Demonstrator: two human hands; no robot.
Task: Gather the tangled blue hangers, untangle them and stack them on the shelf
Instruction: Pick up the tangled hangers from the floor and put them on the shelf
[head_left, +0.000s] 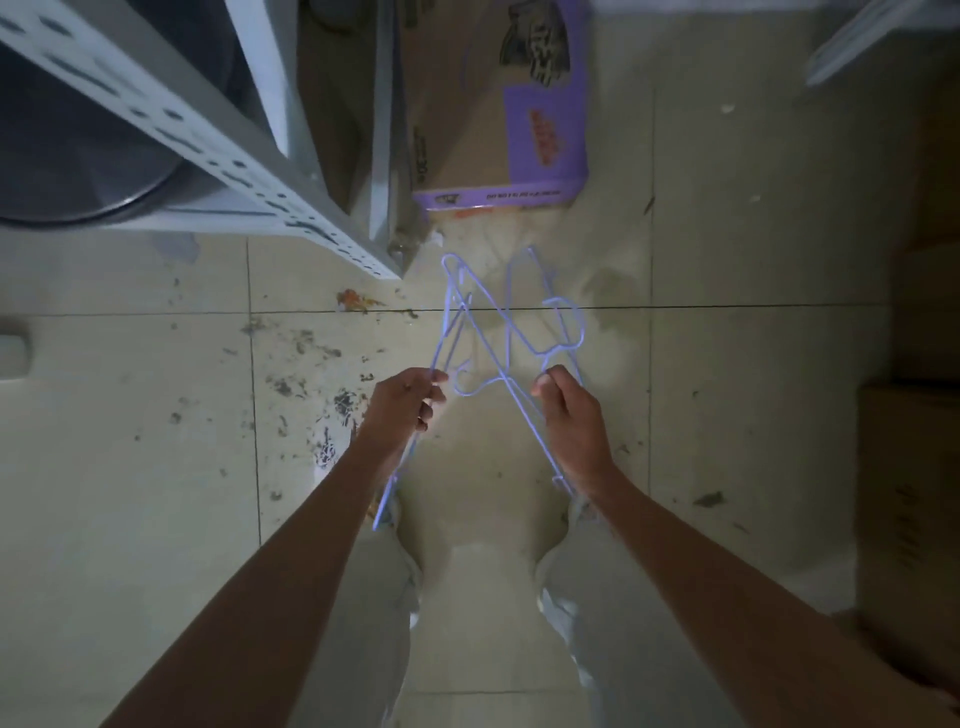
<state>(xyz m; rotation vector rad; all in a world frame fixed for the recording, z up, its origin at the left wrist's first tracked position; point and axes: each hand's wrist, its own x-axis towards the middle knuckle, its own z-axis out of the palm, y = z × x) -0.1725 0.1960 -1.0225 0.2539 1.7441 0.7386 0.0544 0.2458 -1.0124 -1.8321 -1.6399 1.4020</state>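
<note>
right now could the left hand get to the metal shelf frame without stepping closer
Probably yes. The shelf frame stands just ahead and to the left of the left hand, with nothing between them. But that hand grips the blue hangers, still tangled with those in the right hand.

- 1 view only, head-worn, wide-angle
- faces steeply down past both forearms to the tiled floor (727, 389)
- hands close, mid-frame; shelf upright (208, 140) upper left
- edges curve and blur
</note>
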